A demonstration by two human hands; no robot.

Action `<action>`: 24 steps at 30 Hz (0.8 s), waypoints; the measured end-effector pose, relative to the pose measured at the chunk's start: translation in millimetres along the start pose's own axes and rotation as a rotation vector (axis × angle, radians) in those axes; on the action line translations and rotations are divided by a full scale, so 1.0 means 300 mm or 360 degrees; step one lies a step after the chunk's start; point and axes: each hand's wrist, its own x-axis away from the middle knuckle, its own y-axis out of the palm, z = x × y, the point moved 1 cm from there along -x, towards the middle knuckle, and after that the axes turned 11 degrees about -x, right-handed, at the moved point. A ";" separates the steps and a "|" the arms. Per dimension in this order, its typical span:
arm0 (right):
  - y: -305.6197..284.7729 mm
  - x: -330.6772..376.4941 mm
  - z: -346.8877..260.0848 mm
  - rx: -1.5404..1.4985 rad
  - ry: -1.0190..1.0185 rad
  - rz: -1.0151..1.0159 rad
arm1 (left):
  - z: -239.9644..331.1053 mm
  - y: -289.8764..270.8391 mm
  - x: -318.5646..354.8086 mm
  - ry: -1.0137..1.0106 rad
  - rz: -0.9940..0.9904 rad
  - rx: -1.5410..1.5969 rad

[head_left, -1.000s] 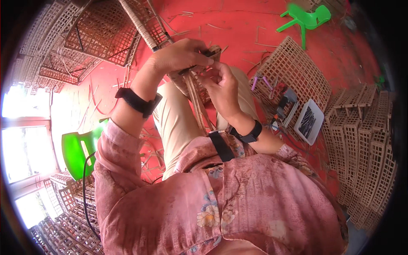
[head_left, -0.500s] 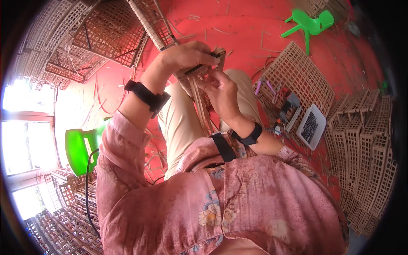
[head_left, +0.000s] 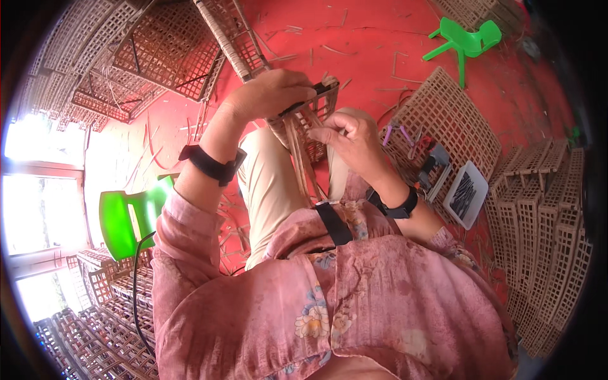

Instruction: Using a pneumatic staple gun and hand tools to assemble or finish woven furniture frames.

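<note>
A small openwork woven basket (head_left: 326,100) with a dark rim strip rests over my thighs. My left hand (head_left: 269,95) is closed over its near rim, thumb and fingers around the dark edge. Several flat brown weaving strips (head_left: 296,155) hang from the rim down between my legs. Just right of the basket is my right hand (head_left: 353,140), thumb and forefinger pinched on a weaving strip that runs to the rim. A wrapped pole-like handle (head_left: 225,44) extends from behind my left hand toward the far left.
On the right, a lattice panel (head_left: 456,114) holds purple-handled pliers (head_left: 398,133) and a white tray (head_left: 467,193) of dark pieces. Stacked woven panels (head_left: 538,234) stand beyond. A green chair (head_left: 465,41) stands far right, another green chair (head_left: 120,221) left. Strip scraps litter the red floor (head_left: 354,38).
My right hand has drawn back to the right from the rim, uncovering more of the basket's side. My left hand keeps hold of the rim, its fingers less curled.
</note>
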 end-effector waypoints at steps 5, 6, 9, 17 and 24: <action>-0.062 0.034 0.006 -0.0689 0.0492 -0.0156 | -0.021 0.002 -0.025 -0.0036 -0.0050 0.0138; -0.084 0.023 -0.006 -0.0698 0.0497 -0.0164 | -0.032 0.003 -0.034 -0.0048 -0.0053 0.0141; -0.144 -0.022 -0.058 -0.1832 0.0681 -0.0390 | -0.049 -0.005 -0.052 -0.0078 0.0029 0.0149; -0.136 -0.014 -0.081 -0.1725 0.0375 -0.0127 | -0.133 0.076 -0.035 0.0445 -0.0062 -0.1504; -0.107 -0.024 -0.117 -0.0886 -0.0289 -0.0107 | -0.001 0.029 0.007 0.0091 0.0134 0.0020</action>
